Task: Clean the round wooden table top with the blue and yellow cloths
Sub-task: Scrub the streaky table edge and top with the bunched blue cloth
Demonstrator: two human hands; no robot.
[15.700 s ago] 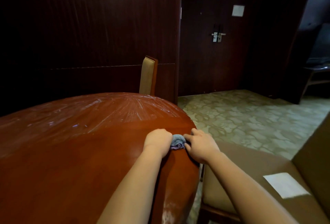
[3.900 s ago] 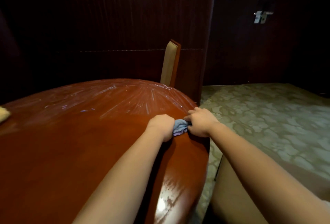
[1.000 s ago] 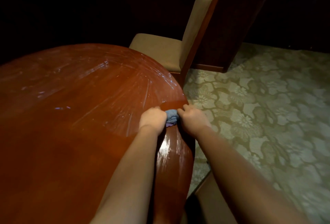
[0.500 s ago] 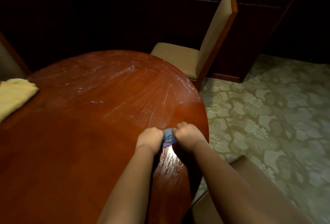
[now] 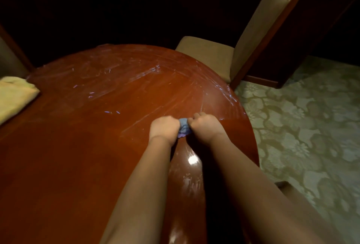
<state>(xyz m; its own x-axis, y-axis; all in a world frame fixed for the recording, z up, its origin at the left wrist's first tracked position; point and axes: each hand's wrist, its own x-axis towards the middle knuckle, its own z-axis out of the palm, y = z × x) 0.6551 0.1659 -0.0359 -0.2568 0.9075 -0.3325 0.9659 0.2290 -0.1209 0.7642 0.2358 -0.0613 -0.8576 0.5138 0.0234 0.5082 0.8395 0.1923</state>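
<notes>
Glossy round table (image 5: 81,146); hands (image 5: 184,130) bunching blue cloth (image 5: 184,128).

We see chair (image 5: 259,35) past table's far edge: tan padded seat and back, reddish wood frame. Pale green carpet (image 5: 311,131) with flower pattern at our right. Dark wood wall panel (image 5: 136,6) behind.

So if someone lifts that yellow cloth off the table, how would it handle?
The yellow cloth lies folded with soft, rounded edges, so it would probably go floppy and unfold when lifted. It looks thick yet likely light. On the glossy table top, a push would probably slide or bunch it.
</notes>
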